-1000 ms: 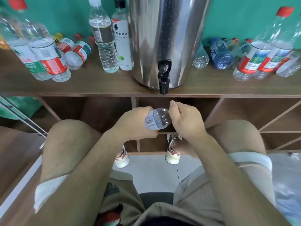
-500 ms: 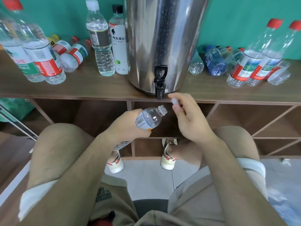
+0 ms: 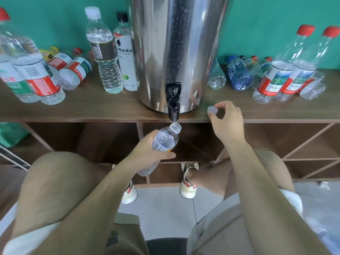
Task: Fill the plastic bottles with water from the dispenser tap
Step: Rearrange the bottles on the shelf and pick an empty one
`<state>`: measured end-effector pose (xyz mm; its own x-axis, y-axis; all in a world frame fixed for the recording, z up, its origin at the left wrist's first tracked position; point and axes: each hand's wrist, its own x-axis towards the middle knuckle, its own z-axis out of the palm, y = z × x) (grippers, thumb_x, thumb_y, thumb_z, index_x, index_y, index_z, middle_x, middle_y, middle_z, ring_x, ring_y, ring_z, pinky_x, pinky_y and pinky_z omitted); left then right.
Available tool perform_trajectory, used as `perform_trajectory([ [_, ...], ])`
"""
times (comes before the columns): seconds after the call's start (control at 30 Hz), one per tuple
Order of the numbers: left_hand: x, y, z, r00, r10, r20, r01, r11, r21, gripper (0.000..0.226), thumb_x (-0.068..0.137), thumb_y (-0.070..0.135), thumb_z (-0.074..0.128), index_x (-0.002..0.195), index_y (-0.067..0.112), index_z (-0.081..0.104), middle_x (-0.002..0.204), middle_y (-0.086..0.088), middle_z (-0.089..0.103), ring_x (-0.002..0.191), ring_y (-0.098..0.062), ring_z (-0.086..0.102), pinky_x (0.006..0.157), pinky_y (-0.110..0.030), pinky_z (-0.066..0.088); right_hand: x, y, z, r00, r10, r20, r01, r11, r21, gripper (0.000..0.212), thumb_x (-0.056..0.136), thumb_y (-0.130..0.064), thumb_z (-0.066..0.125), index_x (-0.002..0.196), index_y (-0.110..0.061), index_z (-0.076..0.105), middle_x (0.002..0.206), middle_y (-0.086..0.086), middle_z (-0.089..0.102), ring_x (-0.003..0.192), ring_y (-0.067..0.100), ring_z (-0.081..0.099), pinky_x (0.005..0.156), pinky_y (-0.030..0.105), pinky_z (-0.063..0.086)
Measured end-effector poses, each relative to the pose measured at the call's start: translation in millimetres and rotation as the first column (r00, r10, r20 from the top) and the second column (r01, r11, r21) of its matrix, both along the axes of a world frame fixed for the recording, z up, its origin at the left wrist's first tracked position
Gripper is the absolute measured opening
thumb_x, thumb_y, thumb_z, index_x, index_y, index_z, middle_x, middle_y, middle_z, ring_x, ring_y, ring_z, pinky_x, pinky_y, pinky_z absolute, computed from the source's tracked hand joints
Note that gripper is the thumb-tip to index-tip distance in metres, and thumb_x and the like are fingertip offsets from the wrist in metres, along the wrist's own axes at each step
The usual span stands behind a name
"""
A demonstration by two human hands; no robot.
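steel dispenser top centre on the wooden shelf, black tap over the shelf edge. left hand wrapped round an uncapped bottle, tilted, mouth just below the tap at frame centre. right hand right of the tap, pinching the cap at the fingertips.

Colour record: teal, steel and brown dominate.

I log a teal wall, a mirror-silver dispenser with a black tap, and a dark brown wood-grain bench. The open bottle is clear, its label white and blue with an orange patch; the loose cap is milky white. The upright bottles at right carry red caps and red, white and green labels; one lying bottle is blue. Shoes cream with red trim; floor pale grey.
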<state>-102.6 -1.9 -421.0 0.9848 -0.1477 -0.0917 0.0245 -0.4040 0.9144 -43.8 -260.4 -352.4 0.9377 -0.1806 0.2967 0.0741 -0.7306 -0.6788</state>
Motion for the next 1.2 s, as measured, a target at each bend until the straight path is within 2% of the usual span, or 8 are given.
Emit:
perform_trajectory([
  [0.17,4.3,-8.6,-3.6,0.999,0.019,-0.051,-0.020,1.000,-0.023,0.072,0.069,0.044,0.094,0.128,0.046,0.052,0.116,0.020,0.068,0.111,-0.012,0.067,0.099,-0.037,0.055,-10.9,3.8,13.0,0.999,0.007,0.039,-0.009,0.998,0.068,0.037,0.102,-0.025,0.068,0.136,-0.012,0.062,0.131,0.000,0.064,0.127,0.024,0.054,0.111,0.041,0.044],
  [0.3,3.5,-12.0,-8.0,0.997,0.027,-0.072,-0.031,0.998,-0.058,0.074,0.070,0.040,0.094,0.120,0.060,0.045,0.113,0.028,0.063,0.111,-0.004,0.065,0.099,-0.035,0.053,-36.7,28.3,55.3,0.931,0.240,0.276,-0.303,0.929,0.211,0.020,0.106,-0.020,0.064,0.125,-0.023,0.067,0.117,-0.005,0.070,0.097,0.017,0.065,0.094,0.041,0.056],
  [0.4,4.1,-16.7,-8.1,0.998,0.012,-0.070,-0.017,0.998,-0.064,0.073,0.073,0.036,0.094,0.120,0.058,0.043,0.109,0.037,0.058,0.107,0.014,0.058,0.088,-0.023,0.049,-51.3,49.2,89.1,0.793,0.508,0.338,-0.536,0.844,-0.012,0.031,0.103,-0.026,0.067,0.134,-0.027,0.065,0.124,-0.010,0.066,0.095,0.009,0.058,0.088,0.025,0.049],
  [0.57,6.5,-21.8,-7.5,0.999,-0.017,-0.050,0.015,0.999,-0.051,0.069,0.076,0.035,0.092,0.118,0.057,0.043,0.109,0.035,0.057,0.108,0.015,0.057,0.084,-0.017,0.046,-39.4,67.3,112.6,0.778,0.624,0.070,-0.587,0.763,-0.272,0.040,0.097,-0.020,0.076,0.135,-0.027,0.069,0.113,-0.016,0.068,0.088,-0.008,0.052,0.085,-0.001,0.034],
  [0.7,7.3,-20.3,-10.2,0.998,-0.030,-0.062,0.025,0.996,-0.083,0.072,0.077,0.032,0.092,0.127,0.051,0.044,0.113,0.028,0.059,0.111,0.008,0.060,0.085,-0.017,0.050,-30.4,71.4,114.6,0.775,0.632,0.028,-0.599,0.748,-0.285,0.020,0.094,-0.021,0.077,0.106,-0.034,0.069,0.091,-0.014,0.067,0.077,-0.005,0.058,0.068,0.010,0.041],
  [0.83,7.5,-20.8,-8.1,0.997,-0.022,-0.068,0.016,0.995,-0.095,0.073,0.076,0.034,0.093,0.127,0.051,0.043,0.113,0.028,0.059,0.111,0.007,0.060,0.083,-0.016,0.051,-30.5,73.7,104.7,0.721,0.652,0.236,-0.567,0.750,-0.342,0.004,0.093,-0.016,0.076,0.095,-0.013,0.073,0.078,-0.004,0.064,0.074,0.008,0.052,0.072,0.021,0.043],
  [1.03,4.7,-22.7,-8.7,0.996,-0.018,-0.082,0.006,0.988,-0.154,0.080,0.069,0.037,0.095,0.132,0.048,0.047,0.119,0.022,0.063,0.116,-0.007,0.063,0.099,-0.030,0.054,-36.5,71.0,71.0,0.574,0.611,0.546,-0.458,0.792,-0.405,0.008,0.096,0.004,0.073,0.098,-0.002,0.078,0.088,0.003,0.075,0.082,0.016,0.062,0.088,0.019,0.046],
  [1.2,2.9,-23.3,-4.4,0.996,-0.013,-0.093,-0.004,0.983,-0.182,0.083,0.065,0.038,0.097,0.130,0.050,0.047,0.120,0.023,0.065,0.114,-0.002,0.065,0.099,-0.033,0.055,-36.4,66.1,42.6,0.454,0.593,0.664,-0.474,0.793,-0.383,0.026,0.088,0.022,0.071,0.107,0.006,0.078,0.109,0.016,0.077,0.101,0.034,0.072,0.092,0.043,0.056],
])
